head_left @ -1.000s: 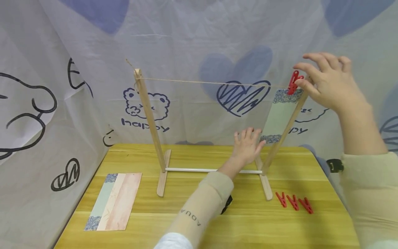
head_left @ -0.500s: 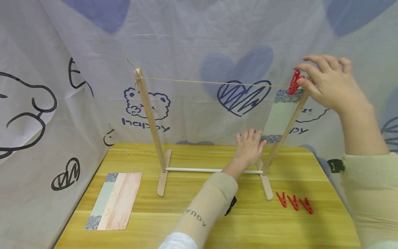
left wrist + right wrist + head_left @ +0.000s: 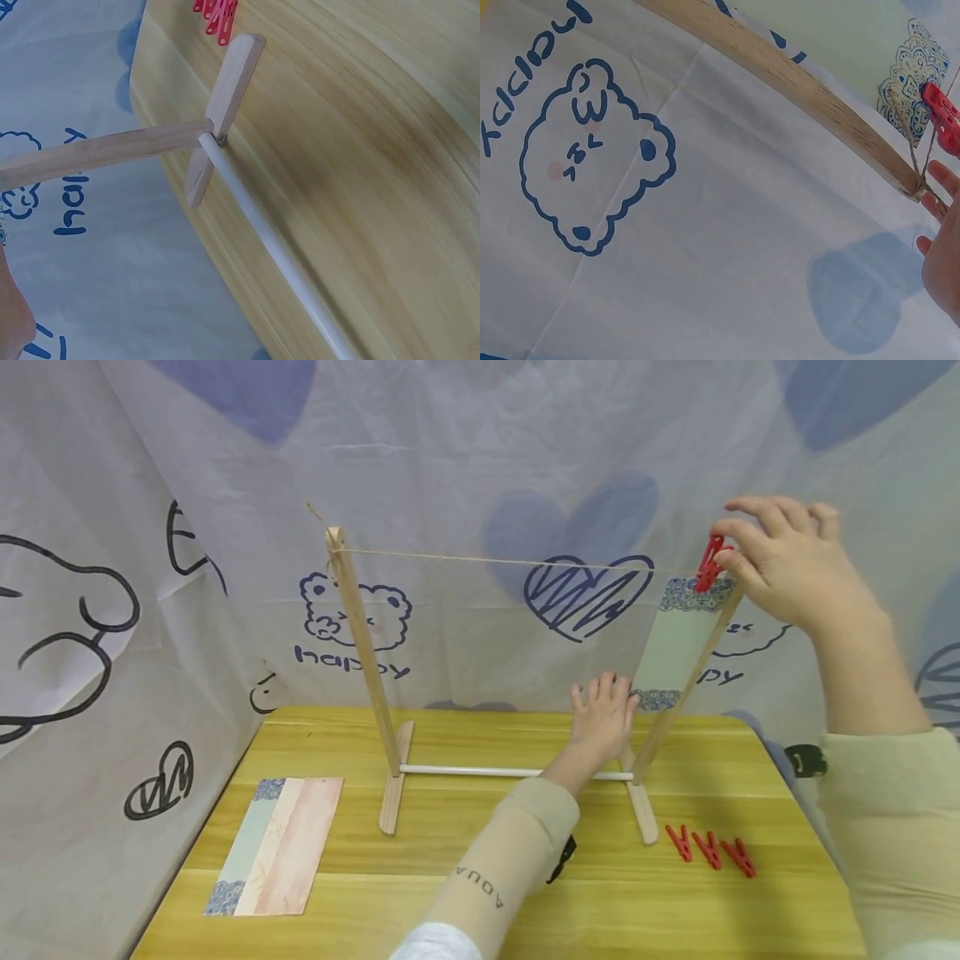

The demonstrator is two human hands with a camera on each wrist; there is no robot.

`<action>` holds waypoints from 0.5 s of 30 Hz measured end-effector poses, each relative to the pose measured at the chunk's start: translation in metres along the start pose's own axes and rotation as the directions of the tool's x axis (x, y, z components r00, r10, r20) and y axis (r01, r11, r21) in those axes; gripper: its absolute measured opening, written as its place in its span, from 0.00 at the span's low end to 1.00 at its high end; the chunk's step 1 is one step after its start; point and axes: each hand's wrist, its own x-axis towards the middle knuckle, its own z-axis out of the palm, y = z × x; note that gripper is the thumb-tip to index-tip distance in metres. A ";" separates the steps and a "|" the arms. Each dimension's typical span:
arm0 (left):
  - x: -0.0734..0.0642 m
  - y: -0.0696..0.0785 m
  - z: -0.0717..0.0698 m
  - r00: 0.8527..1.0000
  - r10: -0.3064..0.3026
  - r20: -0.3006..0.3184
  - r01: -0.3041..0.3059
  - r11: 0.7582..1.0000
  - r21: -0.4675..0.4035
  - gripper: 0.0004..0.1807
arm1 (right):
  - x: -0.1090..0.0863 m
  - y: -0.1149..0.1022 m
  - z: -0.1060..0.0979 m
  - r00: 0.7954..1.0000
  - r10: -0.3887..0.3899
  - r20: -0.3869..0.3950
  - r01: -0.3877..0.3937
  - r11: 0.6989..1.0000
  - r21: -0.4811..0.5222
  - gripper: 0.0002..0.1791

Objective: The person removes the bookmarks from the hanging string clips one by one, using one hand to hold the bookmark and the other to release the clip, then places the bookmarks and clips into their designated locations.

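Note:
My right hand (image 3: 802,568) is up at the right end of the string (image 3: 480,559), thumb and index finger pinching a red clothespin (image 3: 707,568). This clothespin sits over the top edge of a pale green card (image 3: 675,647) with blue lace-patterned ends, which hangs down beside the right wooden post (image 3: 693,685). In the right wrist view, the clothespin (image 3: 945,118) lies across the card's patterned end. My left hand (image 3: 602,720) has its fingers extended close to the card's lower left edge, and it overlaps the stand in the head view.
The left wooden post (image 3: 363,652) holds the other string end. A white rod (image 3: 465,771) joins the stand's feet. Pink, cream and green cards (image 3: 307,852) lie on the left of the table (image 3: 375,927). Three red clothespins (image 3: 707,850) lie at the right. Printed cloth (image 3: 450,443) hangs behind.
My right thumb and index finger have drawn closer together on the clothespin, and its upper arms are nearer each other. My left hand has shifted slightly right, beside the card's lower end.

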 end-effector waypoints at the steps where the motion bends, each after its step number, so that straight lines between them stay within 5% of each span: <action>1: 0.000 0.000 0.000 1.000 0.000 -0.005 0.000 1.000 -0.005 0.21 | 0.000 0.000 0.000 1.000 0.000 -0.002 0.000 1.000 0.003 0.27; 15: -0.001 0.010 0.001 1.000 0.017 -0.009 -0.018 0.998 -0.062 0.20 | 0.000 -0.001 0.004 0.999 -0.009 -0.044 0.010 1.000 0.023 0.25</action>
